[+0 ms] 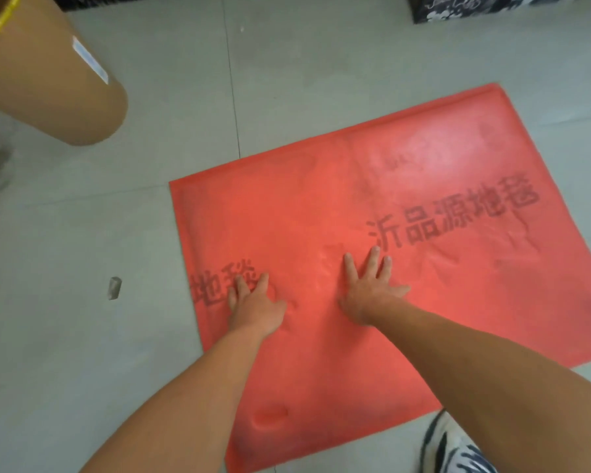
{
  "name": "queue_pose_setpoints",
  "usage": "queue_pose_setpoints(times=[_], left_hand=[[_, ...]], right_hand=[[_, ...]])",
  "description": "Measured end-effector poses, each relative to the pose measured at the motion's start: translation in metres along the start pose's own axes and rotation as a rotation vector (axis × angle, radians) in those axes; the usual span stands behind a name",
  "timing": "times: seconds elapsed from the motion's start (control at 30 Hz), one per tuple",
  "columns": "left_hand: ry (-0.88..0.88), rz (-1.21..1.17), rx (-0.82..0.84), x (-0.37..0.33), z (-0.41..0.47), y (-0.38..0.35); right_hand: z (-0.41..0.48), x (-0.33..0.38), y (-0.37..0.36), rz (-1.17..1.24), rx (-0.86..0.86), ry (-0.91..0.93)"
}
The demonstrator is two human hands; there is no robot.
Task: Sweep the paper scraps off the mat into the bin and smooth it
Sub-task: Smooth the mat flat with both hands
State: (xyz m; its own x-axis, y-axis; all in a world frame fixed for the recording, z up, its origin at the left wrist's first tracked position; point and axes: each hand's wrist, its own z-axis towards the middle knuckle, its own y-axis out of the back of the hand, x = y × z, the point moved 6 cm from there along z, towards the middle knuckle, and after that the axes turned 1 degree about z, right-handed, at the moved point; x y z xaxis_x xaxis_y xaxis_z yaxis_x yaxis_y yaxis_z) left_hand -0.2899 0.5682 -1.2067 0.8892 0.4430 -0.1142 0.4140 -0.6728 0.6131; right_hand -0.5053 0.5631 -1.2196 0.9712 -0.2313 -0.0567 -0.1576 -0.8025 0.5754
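Head view, looking down at 2 bare arms. Fingers of the right hand spread wide and flat, holding nothing, palm down on the red mat just below its dark printed characters. Left hand likewise flat and empty near the mat's left edge, fingers a little closer together. Mat lying on the grey tiled floor, creased near the right side and dented at the near corner. No scraps visible on its surface; 1 small grey scrap on the floor just left of it. No bin identifiable; a brown cardboard tube at upper left, a shoe at lower right. Probably thin, soft, light, apt to slide on tile: best pressed flat and stroked outward towards the edges, not gripped.
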Motion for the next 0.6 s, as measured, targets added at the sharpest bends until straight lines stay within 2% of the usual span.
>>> queue_pose_setpoints(times=[0.13, 0.3, 0.6], left_hand=[[-0.106, 0.101, 0.02, -0.029, -0.003, -0.011], [-0.142, 0.219, 0.063, -0.051, -0.011, -0.015], [-0.262, 0.369, 0.084, -0.062, -0.02, -0.043]], right_hand=[[-0.008, -0.033, -0.01, 0.009, -0.007, -0.007], [-0.017, -0.058, -0.021, 0.207, 0.066, -0.087], [-0.028, -0.084, -0.044, 0.278, 0.006, -0.09]])
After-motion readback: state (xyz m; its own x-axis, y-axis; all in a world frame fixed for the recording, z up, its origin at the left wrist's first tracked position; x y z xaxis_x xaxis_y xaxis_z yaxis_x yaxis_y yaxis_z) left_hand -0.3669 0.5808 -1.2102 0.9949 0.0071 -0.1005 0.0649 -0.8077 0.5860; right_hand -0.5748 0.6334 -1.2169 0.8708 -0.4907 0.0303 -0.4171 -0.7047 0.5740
